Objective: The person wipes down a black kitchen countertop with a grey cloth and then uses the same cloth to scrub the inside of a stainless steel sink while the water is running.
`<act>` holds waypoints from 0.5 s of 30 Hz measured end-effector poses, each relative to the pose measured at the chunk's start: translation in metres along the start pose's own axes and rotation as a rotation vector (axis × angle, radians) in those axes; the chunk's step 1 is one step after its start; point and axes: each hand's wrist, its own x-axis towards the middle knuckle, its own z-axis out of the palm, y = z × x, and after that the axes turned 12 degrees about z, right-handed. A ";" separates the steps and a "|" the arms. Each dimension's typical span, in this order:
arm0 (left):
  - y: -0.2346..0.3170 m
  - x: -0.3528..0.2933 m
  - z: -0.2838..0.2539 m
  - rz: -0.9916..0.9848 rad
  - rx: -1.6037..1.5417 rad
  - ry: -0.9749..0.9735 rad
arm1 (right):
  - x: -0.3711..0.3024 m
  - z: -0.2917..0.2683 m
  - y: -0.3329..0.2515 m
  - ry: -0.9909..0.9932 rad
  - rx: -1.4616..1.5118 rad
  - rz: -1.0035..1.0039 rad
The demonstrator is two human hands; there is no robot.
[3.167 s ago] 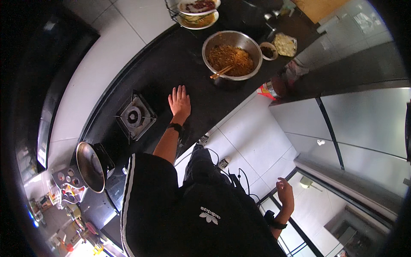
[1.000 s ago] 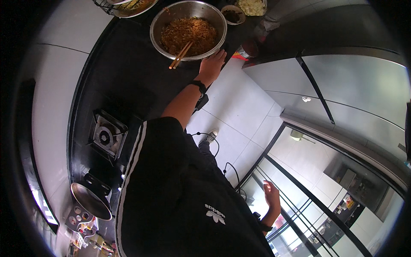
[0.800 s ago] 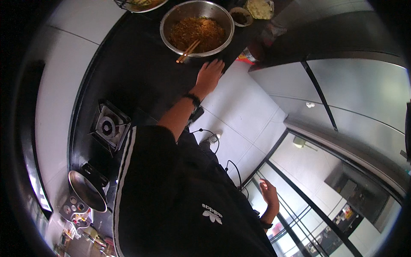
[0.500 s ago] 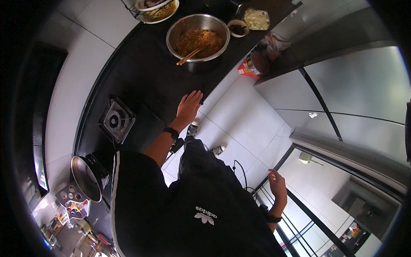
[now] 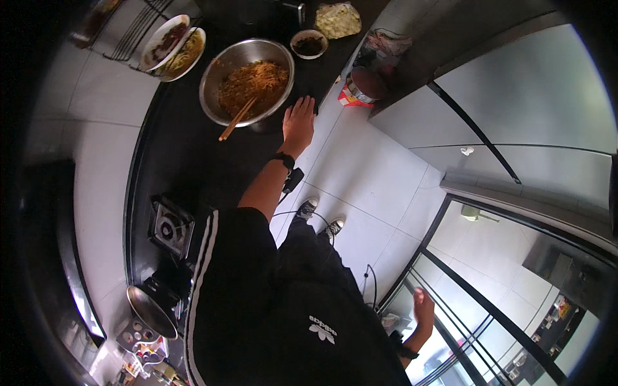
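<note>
The left hand has moved up beside the steel bowl, just left of its bare, slightly spread fingers. Noodle-laden, the bowl probably feels heavy, rigid, slick; grip opposite rims. Right-hand fingers: cannot tell.

Left hand: now just beside the steel bowl, at the table edge. Three seconds earlier it lay nearer the burner; half a second ago, farther from the bowl. Camera view has shifted, bringing more of the wire rack into sight.
</note>
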 end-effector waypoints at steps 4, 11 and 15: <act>-0.004 0.058 0.025 0.034 0.054 0.156 | -0.017 0.027 0.036 -0.220 0.148 0.118; -0.018 0.079 0.025 -0.001 -0.033 0.107 | -0.024 0.010 -0.024 -0.141 0.109 0.081; 0.014 -0.027 -0.008 0.037 -0.050 0.065 | 0.005 0.007 -0.044 -0.134 -0.060 -0.037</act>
